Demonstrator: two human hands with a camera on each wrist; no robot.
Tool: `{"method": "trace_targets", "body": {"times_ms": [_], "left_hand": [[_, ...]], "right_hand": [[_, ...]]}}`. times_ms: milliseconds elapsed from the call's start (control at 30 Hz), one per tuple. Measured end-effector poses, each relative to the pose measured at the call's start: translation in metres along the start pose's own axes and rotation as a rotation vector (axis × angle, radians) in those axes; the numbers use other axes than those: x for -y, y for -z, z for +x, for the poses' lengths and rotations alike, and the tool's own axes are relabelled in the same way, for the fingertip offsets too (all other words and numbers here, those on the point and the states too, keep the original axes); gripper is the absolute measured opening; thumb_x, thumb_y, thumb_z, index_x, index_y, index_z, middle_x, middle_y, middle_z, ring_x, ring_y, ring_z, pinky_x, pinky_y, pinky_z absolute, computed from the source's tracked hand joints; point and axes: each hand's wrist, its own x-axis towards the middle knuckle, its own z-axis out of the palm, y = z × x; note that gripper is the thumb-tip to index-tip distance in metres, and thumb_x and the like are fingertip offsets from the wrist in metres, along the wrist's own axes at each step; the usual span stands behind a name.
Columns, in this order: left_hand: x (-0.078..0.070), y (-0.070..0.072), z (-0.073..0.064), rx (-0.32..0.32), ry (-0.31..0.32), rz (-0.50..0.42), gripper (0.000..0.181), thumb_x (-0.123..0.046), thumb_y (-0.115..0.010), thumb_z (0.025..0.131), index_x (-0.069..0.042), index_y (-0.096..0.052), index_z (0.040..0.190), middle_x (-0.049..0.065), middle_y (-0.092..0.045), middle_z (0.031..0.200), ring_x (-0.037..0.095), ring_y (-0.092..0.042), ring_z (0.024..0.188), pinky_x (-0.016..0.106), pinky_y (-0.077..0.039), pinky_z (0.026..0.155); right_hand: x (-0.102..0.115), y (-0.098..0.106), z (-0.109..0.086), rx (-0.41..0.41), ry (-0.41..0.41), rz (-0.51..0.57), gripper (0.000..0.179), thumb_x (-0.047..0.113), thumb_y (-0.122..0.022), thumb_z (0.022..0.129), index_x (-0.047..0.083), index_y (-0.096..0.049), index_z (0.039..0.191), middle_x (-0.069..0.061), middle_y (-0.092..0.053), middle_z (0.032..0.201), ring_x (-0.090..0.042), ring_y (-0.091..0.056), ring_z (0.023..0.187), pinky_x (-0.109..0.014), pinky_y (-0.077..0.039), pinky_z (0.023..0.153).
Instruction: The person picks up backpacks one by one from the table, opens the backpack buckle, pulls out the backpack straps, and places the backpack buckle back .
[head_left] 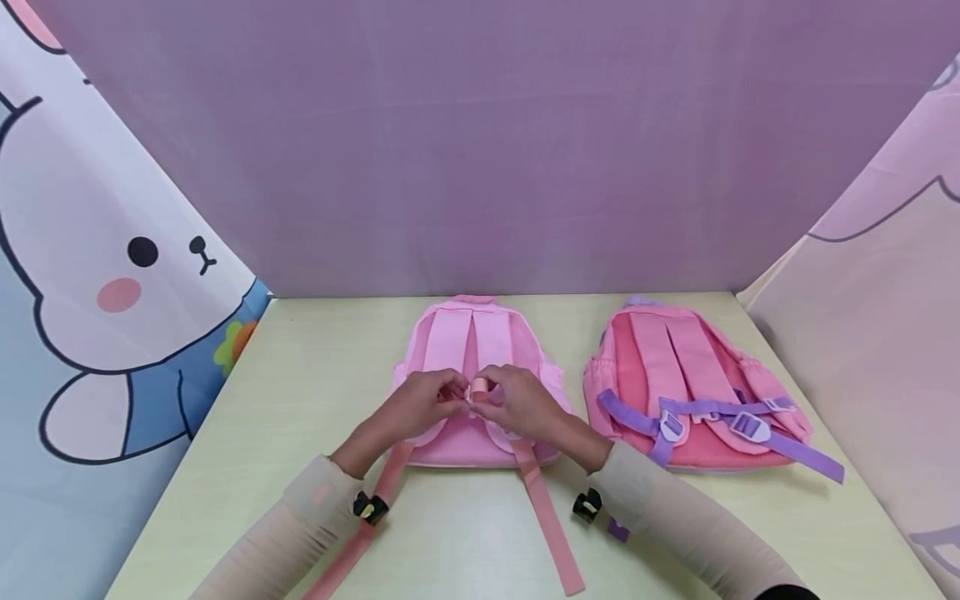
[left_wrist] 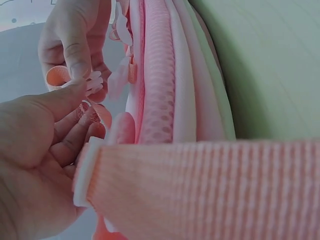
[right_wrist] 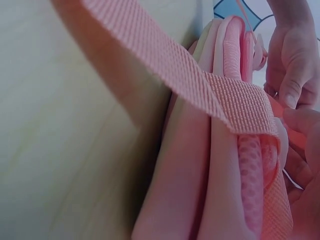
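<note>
A light pink backpack [head_left: 457, 448] lies on the table with its shoulder straps [head_left: 448, 333] facing up. Over its middle, my left hand [head_left: 427, 403] and right hand [head_left: 522, 403] meet with thumbs and fingers bent. Between them is a small white pronged buckle [left_wrist: 93, 83] on a peach webbing strap [left_wrist: 57, 76]. My right fingers pinch the looped webbing by the prongs, while my left thumb and fingers grip at the buckle. Fingers partly hide which piece each hand has. Two peach strap tails [head_left: 551, 525] hang toward the front edge.
To the right lies a second backpack [head_left: 652, 358], coral pink, with purple straps [head_left: 806, 454] and white adjusters across it. A purple curtain [head_left: 480, 150] stands behind the table [head_left: 315, 358]. Printed cloths flank both sides. Black wrist cameras [head_left: 370, 508] sit at both forearms.
</note>
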Motion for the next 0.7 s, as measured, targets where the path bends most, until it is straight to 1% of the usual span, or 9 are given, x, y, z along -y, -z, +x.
{"method": "trace_targets", "body": {"times_ms": [100, 233, 400, 567, 700], "left_hand": [[0.0026, -0.0008, 0.0, -0.012, -0.022, -0.012, 0.015, -0.013, -0.077, 0.091, -0.012, -0.07, 0.105, -0.002, -0.071, 0.091, 0.007, -0.064, 0.082, 0.021, -0.056, 0.075], [0.0042, -0.0013, 0.0, -0.021, -0.04, -0.026, 0.015, -0.015, -0.077, 0.091, -0.013, -0.07, 0.105, -0.003, -0.072, 0.09, 0.007, -0.065, 0.082, 0.021, -0.056, 0.075], [0.0041, -0.0007, -0.0004, -0.01, -0.04, -0.014, 0.016, -0.015, -0.076, 0.092, -0.013, -0.07, 0.106, -0.003, -0.072, 0.091, 0.006, -0.064, 0.082, 0.02, -0.056, 0.075], [0.0023, 0.001, -0.0015, 0.005, -0.021, -0.01, 0.016, -0.015, -0.075, 0.092, -0.013, -0.07, 0.107, -0.002, -0.071, 0.092, 0.007, -0.063, 0.082, 0.021, -0.055, 0.074], [0.0021, 0.0015, -0.002, 0.005, -0.009, -0.014, 0.016, -0.016, -0.075, 0.093, -0.013, -0.07, 0.107, -0.003, -0.071, 0.092, 0.007, -0.062, 0.082, 0.021, -0.055, 0.075]], "right_hand": [[-0.0004, 0.0005, -0.0002, 0.003, -0.021, 0.032, 0.018, 0.022, -0.079, 0.09, 0.019, -0.063, 0.095, 0.008, -0.064, 0.085, -0.015, -0.067, 0.091, -0.022, -0.054, 0.074], [-0.0011, 0.001, -0.0001, 0.009, -0.041, 0.05, 0.018, 0.022, -0.079, 0.09, 0.019, -0.063, 0.096, 0.007, -0.064, 0.086, -0.015, -0.065, 0.088, -0.022, -0.053, 0.072], [-0.0024, 0.0002, 0.0002, 0.007, -0.02, 0.032, 0.017, 0.021, -0.079, 0.09, 0.018, -0.063, 0.096, 0.005, -0.065, 0.087, -0.017, -0.065, 0.088, -0.023, -0.053, 0.074], [-0.0024, -0.0009, 0.0006, -0.001, 0.015, 0.01, 0.018, 0.019, -0.079, 0.089, 0.017, -0.064, 0.099, 0.001, -0.067, 0.089, -0.021, -0.068, 0.091, -0.031, -0.057, 0.078], [-0.0018, -0.0011, 0.0004, -0.002, 0.028, 0.014, 0.017, 0.018, -0.078, 0.089, 0.015, -0.065, 0.1, -0.002, -0.069, 0.091, -0.023, -0.069, 0.092, -0.038, -0.059, 0.08]]}}
